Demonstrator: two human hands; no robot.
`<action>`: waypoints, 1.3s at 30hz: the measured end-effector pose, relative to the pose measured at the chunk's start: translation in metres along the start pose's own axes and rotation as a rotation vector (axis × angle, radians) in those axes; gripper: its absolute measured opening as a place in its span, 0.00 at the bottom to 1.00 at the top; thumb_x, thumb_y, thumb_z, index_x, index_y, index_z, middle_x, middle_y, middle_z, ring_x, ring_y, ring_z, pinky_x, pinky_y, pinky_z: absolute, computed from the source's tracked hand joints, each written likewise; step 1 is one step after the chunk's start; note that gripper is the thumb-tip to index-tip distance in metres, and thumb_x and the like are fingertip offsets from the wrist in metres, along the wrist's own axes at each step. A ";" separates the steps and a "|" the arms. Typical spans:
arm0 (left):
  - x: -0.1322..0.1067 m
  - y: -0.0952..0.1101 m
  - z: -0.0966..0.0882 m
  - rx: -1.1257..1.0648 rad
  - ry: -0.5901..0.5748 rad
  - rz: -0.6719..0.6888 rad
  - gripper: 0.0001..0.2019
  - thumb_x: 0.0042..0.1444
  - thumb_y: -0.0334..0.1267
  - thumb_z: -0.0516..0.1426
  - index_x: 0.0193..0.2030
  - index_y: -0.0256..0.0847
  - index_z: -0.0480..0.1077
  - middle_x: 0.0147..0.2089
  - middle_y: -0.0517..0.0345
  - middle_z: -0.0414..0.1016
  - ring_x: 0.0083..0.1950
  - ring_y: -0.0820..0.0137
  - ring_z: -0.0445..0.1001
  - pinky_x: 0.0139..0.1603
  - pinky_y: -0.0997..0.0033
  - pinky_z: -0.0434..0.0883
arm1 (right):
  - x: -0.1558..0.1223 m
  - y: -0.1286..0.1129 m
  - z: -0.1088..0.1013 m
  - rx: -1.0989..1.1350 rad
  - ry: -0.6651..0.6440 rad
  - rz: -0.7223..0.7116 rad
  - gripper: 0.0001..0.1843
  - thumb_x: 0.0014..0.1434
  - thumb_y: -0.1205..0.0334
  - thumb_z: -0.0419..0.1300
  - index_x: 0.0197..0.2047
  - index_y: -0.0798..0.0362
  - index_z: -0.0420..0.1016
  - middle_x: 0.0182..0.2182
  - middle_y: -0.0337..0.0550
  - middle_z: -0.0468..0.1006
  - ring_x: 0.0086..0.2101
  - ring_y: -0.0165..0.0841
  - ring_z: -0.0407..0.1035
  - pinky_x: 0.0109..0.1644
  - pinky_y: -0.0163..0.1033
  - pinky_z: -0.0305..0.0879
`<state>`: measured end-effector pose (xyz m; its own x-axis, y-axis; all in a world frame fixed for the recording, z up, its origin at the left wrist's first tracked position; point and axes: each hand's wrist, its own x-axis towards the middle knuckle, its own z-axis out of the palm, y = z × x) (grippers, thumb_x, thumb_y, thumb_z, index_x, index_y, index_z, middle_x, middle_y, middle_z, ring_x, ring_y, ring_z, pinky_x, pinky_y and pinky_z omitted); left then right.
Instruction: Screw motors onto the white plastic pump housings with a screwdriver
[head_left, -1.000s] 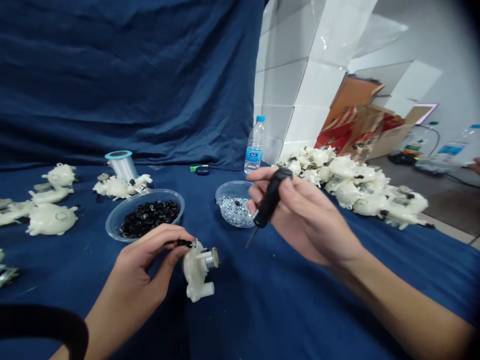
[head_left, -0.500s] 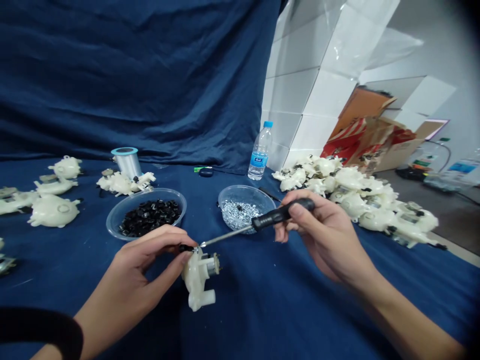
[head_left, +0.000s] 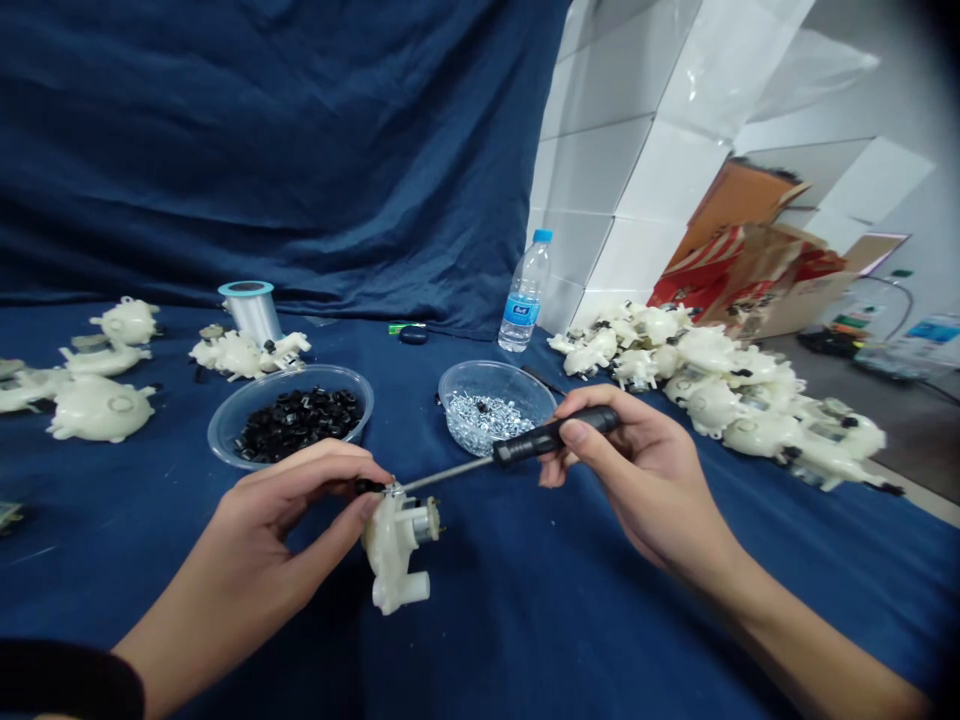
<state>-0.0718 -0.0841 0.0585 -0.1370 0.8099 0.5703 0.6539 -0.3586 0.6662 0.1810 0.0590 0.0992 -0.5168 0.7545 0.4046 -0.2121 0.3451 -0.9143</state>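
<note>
Between the thumb and fingers of my left hand (head_left: 300,535) is a cream plastic pump-like housing (head_left: 390,550), with a small metal motor (head_left: 426,521) on its right side and a white spout below. A small black clip (head_left: 369,486) sits at its top, partly under my fingertips. My right hand (head_left: 637,470) is closed around the black handle of a screwdriver (head_left: 536,442). The shaft points left and down, and its tip meets the top of the housing beside the clip. Whether a screw lies under the tip is too small to make out.
Behind my hands stand a bowl of black clips (head_left: 217,440) and a bowl of screws (head_left: 546,385). Similar housings lie at left (head_left: 101,408) and in a heap at right (head_left: 712,350). A wire spool (head_left: 255,315), a water bottle (head_left: 523,300) and white boxes (head_left: 637,230) stand farther back.
The screwdriver's tip has come against the top of the housing, its handle slightly lower and farther left with my right hand. My left hand keeps its hold; the view has shifted slightly.
</note>
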 end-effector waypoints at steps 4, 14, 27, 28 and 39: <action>0.000 0.000 -0.001 -0.004 -0.001 -0.001 0.10 0.64 0.35 0.61 0.46 0.57 0.77 0.48 0.65 0.81 0.44 0.72 0.83 0.40 0.84 0.80 | 0.001 0.001 0.001 -0.001 0.013 -0.007 0.08 0.63 0.58 0.70 0.41 0.50 0.77 0.24 0.36 0.82 0.25 0.27 0.78 0.32 0.28 0.78; -0.001 0.000 0.001 -0.003 0.020 -0.012 0.08 0.65 0.36 0.61 0.46 0.56 0.78 0.48 0.64 0.81 0.44 0.72 0.82 0.40 0.83 0.80 | -0.002 0.002 0.001 -0.011 0.025 0.004 0.09 0.63 0.57 0.70 0.40 0.50 0.77 0.24 0.37 0.82 0.24 0.29 0.78 0.31 0.31 0.79; -0.003 0.000 0.001 -0.016 0.027 -0.039 0.08 0.64 0.37 0.61 0.46 0.58 0.78 0.48 0.66 0.81 0.44 0.74 0.82 0.41 0.86 0.78 | -0.010 0.004 0.001 -0.052 0.085 -0.039 0.07 0.63 0.57 0.70 0.41 0.47 0.78 0.25 0.36 0.81 0.24 0.30 0.78 0.31 0.32 0.79; -0.003 0.000 0.001 -0.016 0.027 -0.035 0.08 0.64 0.37 0.61 0.46 0.57 0.78 0.48 0.66 0.81 0.45 0.73 0.82 0.41 0.86 0.79 | -0.010 0.004 0.001 -0.055 0.084 -0.034 0.07 0.63 0.56 0.70 0.41 0.47 0.77 0.25 0.36 0.81 0.24 0.31 0.78 0.31 0.33 0.79; -0.002 0.001 0.001 -0.014 0.020 -0.024 0.09 0.64 0.36 0.61 0.46 0.58 0.78 0.47 0.67 0.81 0.44 0.74 0.82 0.41 0.86 0.79 | -0.007 0.006 0.002 -0.047 0.093 -0.036 0.08 0.62 0.57 0.71 0.41 0.49 0.77 0.24 0.36 0.80 0.24 0.31 0.79 0.31 0.33 0.80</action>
<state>-0.0706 -0.0856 0.0575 -0.1681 0.8089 0.5634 0.6395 -0.3455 0.6868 0.1817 0.0544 0.0903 -0.4301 0.7888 0.4392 -0.1891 0.3970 -0.8981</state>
